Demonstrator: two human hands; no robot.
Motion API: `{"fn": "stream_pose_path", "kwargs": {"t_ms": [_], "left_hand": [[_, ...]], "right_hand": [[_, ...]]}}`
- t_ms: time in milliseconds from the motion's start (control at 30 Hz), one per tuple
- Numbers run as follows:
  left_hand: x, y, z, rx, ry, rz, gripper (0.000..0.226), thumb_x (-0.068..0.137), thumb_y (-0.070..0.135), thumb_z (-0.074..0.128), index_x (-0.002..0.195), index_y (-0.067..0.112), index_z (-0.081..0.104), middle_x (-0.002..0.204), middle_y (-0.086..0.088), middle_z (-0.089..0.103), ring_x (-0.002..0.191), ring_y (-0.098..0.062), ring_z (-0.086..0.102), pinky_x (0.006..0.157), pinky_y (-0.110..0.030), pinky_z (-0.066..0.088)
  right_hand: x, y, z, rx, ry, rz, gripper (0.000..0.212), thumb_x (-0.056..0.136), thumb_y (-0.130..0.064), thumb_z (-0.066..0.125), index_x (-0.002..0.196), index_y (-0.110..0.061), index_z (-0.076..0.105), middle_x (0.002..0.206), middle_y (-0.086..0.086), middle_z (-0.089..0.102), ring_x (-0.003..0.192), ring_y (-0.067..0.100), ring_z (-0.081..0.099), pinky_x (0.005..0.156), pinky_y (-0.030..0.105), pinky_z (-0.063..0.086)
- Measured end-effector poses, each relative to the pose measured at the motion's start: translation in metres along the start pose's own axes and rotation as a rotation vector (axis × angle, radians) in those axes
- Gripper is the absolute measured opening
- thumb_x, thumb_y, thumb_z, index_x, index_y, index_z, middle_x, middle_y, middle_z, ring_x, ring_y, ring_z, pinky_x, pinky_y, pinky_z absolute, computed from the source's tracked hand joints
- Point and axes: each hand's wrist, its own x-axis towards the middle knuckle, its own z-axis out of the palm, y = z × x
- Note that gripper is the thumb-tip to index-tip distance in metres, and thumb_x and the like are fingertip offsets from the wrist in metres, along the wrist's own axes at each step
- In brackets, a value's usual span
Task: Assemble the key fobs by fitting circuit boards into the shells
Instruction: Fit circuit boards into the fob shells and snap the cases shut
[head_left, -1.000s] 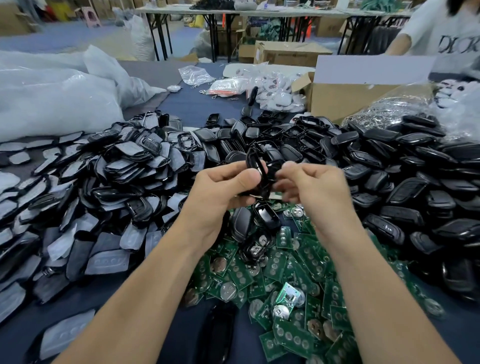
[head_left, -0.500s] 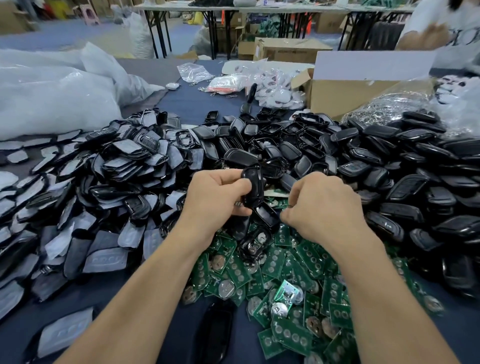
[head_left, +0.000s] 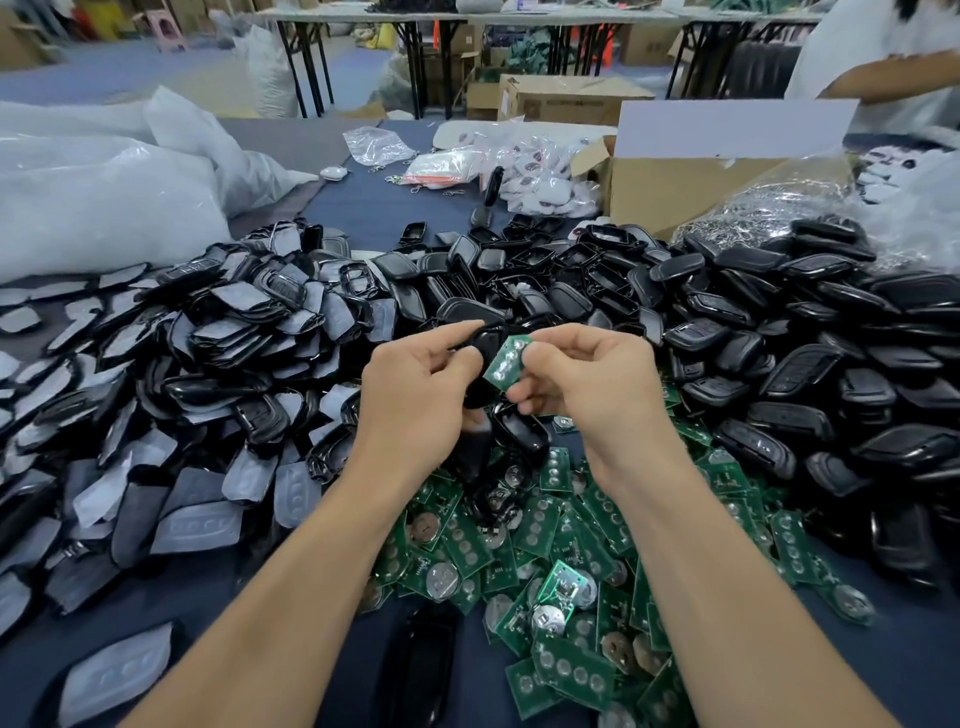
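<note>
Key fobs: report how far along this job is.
Done: no finished fob can be told apart in the black piles. In hand: the left hand holds a black shell; the right hand pinches a green circuit board beside it, not yet seated. Left: a heap of loose boards to be fitted.

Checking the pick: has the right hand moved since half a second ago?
Yes. The right hand has lifted off the green board pile, now pinching a circuit board beside the shell.
</note>
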Motion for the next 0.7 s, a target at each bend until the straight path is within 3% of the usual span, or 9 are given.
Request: {"fn": "stream_pose_path", "kwargs": {"t_ms": [133, 233, 333, 433, 533, 600, 700], "left_hand": [[-0.0005, 0.0017, -0.0009, -0.066, -0.084, -0.013, 0.043, 0.09, 0.007, 0.064, 0.108, 0.043, 0.079, 0.092, -0.002, 0.081, 0.07, -0.036, 0.074, 0.06, -0.034, 0.063], [0.0003, 0.0001, -0.0025, -0.036, -0.155, -0.014, 0.065, 0.074, -0.003, 0.065, 0.126, 0.035, 0.072, 0.095, 0.0, 0.082, 0.077, -0.022, 0.074, 0.073, -0.038, 0.066], [0.0004, -0.0027, -0.0037, 0.097, -0.15, 0.046, 0.075, 0.079, -0.012, 0.067, 0.14, 0.031, 0.063, 0.09, 0.009, 0.082, 0.075, -0.02, 0.077, 0.079, -0.036, 0.065], [-0.0016, -0.0012, -0.002, 0.114, -0.141, 0.049, 0.066, 0.083, -0.007, 0.072, 0.131, 0.038, 0.067, 0.086, 0.01, 0.081, 0.078, -0.028, 0.078, 0.076, -0.039, 0.066], [-0.0033, -0.0004, -0.0015, 0.105, -0.162, 0.069, 0.062, 0.083, -0.006, 0.073, 0.104, 0.053, 0.072, 0.084, 0.009, 0.081, 0.074, -0.016, 0.078, 0.066, -0.028, 0.065], [-0.0023, -0.0016, -0.0018, 0.097, -0.175, 0.059, 0.067, 0.083, -0.009, 0.072, 0.093, 0.057, 0.074, 0.084, 0.008, 0.081, 0.073, -0.01, 0.077, 0.067, -0.026, 0.064], [-0.0011, -0.0033, -0.0022, 0.111, -0.168, 0.051, 0.066, 0.08, -0.009, 0.073, 0.104, 0.053, 0.072, 0.084, 0.009, 0.081, 0.075, -0.012, 0.078, 0.074, -0.033, 0.066]], "right_hand": [[0.0018, 0.0062, -0.0016, -0.229, 0.085, -0.112, 0.015, 0.087, -0.003, 0.074, 0.079, -0.016, 0.076, 0.06, 0.007, 0.073, 0.053, 0.021, 0.071, 0.053, 0.029, 0.056], [0.0033, 0.0085, -0.0033, -0.31, 0.147, -0.189, 0.016, 0.084, -0.01, 0.077, 0.074, -0.022, 0.076, 0.059, 0.0, 0.072, 0.047, 0.014, 0.069, 0.048, 0.019, 0.05], [0.0053, 0.0081, -0.0043, -0.301, 0.15, -0.214, 0.017, 0.082, -0.01, 0.077, 0.073, -0.024, 0.077, 0.059, 0.0, 0.072, 0.045, 0.014, 0.066, 0.048, 0.019, 0.048], [0.0073, 0.0073, -0.0057, -0.265, 0.109, -0.223, 0.02, 0.082, -0.007, 0.076, 0.074, -0.025, 0.079, 0.058, 0.005, 0.071, 0.045, 0.018, 0.063, 0.05, 0.027, 0.048], [0.0068, 0.0086, -0.0054, -0.33, 0.102, -0.286, 0.021, 0.082, -0.006, 0.076, 0.071, -0.023, 0.078, 0.056, 0.0, 0.07, 0.045, 0.015, 0.064, 0.049, 0.024, 0.049], [0.0051, 0.0086, -0.0041, -0.361, 0.096, -0.325, 0.022, 0.083, -0.003, 0.077, 0.073, -0.023, 0.078, 0.056, -0.003, 0.07, 0.045, 0.012, 0.065, 0.048, 0.019, 0.049], [0.0039, 0.0084, -0.0034, -0.389, 0.1, -0.342, 0.022, 0.084, -0.003, 0.077, 0.074, -0.023, 0.077, 0.057, -0.004, 0.071, 0.044, 0.012, 0.065, 0.047, 0.017, 0.048]]}}
